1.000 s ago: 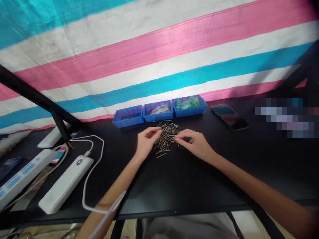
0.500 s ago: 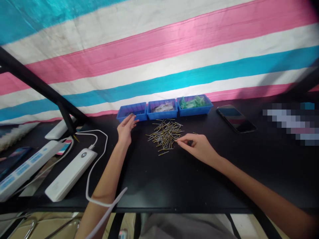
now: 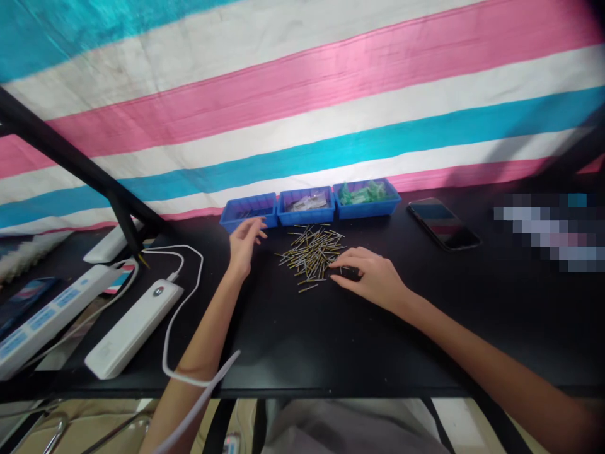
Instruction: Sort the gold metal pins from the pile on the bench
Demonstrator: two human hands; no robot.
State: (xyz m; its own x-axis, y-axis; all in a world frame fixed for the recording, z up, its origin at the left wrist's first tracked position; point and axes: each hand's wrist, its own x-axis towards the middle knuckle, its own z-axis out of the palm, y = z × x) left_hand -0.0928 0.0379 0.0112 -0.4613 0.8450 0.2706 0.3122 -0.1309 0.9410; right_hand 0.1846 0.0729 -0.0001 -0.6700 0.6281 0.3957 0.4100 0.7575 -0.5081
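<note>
Mid-frame, slender, shiny rods [image 3: 311, 252] (a bristly heap) lay between left hand [image 3: 242, 247] and right hand [image 3: 375, 279], both loosely curled, fingertips apart.

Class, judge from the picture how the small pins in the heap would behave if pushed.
The pins are probably stiff, since they look straight. Lying crossed over one another, several would likely shift together. Their slim shape suggests each is light.
</note>
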